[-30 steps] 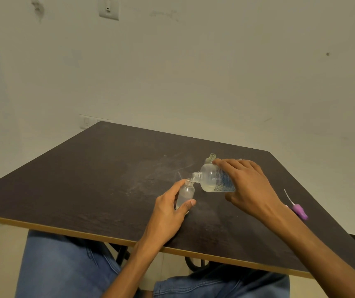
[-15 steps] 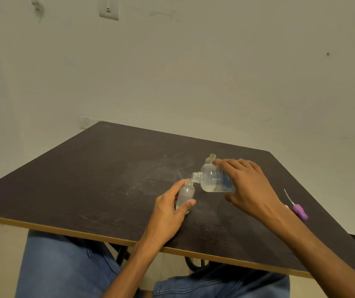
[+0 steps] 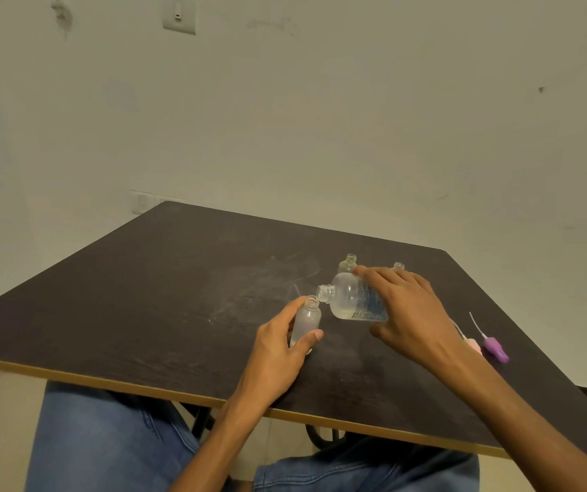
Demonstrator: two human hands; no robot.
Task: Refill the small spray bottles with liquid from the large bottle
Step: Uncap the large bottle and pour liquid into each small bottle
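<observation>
Dark tabletop point(image 3: 142, 307), scuffed pale toward the middle, bare on the left side. Near the centre, left hand point(image 3: 277, 353) wrapped round a small spray bottle point(image 3: 305, 323), thumb across its front, fingers point(image 3: 293, 308) curled behind; bottle upright or nearly so, base on or just above the tabletop, cannot tell which. Neck open, no sprayer fitted, a little clear liquid pooled low inside.

Just to its right, large bottle point(image 3: 352, 301) tipped almost flat, open mouth touching or just over the small bottle's neck, liquid lying along its lower wall. Right hand point(image 3: 412, 310) clasping the rear half, fingers over the top of the label, thumb beneath. Behind that hand, two more small open bottles point(image 3: 348, 264) standing upright, the farther one mostly hidden. Far right, a purple sprayer head point(image 3: 494, 349) with its dip tube, lying beside a pink one, well apart from the pouring.

Likely light, thin-walled plastic throughout: easy to squeeze, easy to tip when nearly empty. Small bottle best gripped round the mid-body, low enough to steady it, gently enough not to dent it. Large one better taken near its widest part, as here, for fine control of the tilt. Wet walls probably slippery; narrow neck unforgiving of a fast pour.
</observation>
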